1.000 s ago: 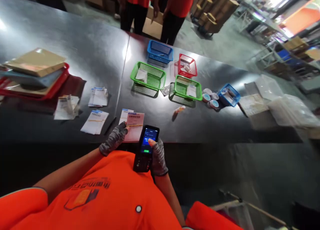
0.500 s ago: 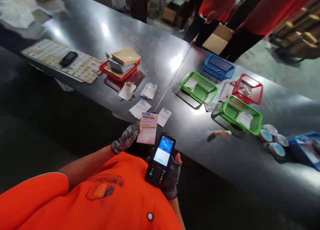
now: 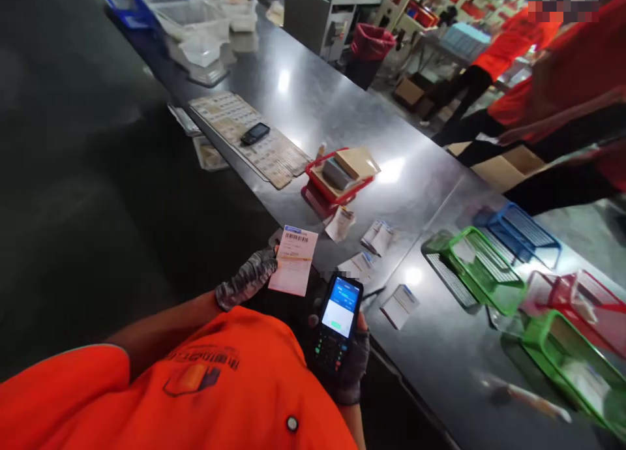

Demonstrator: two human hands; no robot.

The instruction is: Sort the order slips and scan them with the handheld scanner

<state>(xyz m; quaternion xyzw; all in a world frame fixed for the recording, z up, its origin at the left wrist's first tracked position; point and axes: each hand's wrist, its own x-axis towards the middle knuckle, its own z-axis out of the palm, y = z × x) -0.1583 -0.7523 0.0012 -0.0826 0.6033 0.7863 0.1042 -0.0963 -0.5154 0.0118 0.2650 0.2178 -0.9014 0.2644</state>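
My left hand (image 3: 249,277), in a grey patterned fingerless glove, grips the left edge of a white paper slip (image 3: 294,261) with a barcode and a band across its middle. My right hand (image 3: 353,365), gloved too, is wrapped round a black handheld scanner (image 3: 337,319) whose screen is lit blue and white. The slip is just left of the scanner, and the two look apart. Beyond them on the metal table lie a banded stack of slips (image 3: 400,306) and further slip piles (image 3: 378,237), close to a red basket (image 3: 337,192) holding boxes.
Green baskets (image 3: 489,274), a blue basket (image 3: 523,235) and a red basket (image 3: 587,306) stand at the right. A printed board (image 3: 244,137) with a dark device (image 3: 255,134) lies at the left, near clear bins (image 3: 195,19). People in red and orange stand across the table (image 3: 317,98).
The view has swung left, so the table items appear further right and more bins show. The slip and scanner remain held, now slightly further right in the picture.
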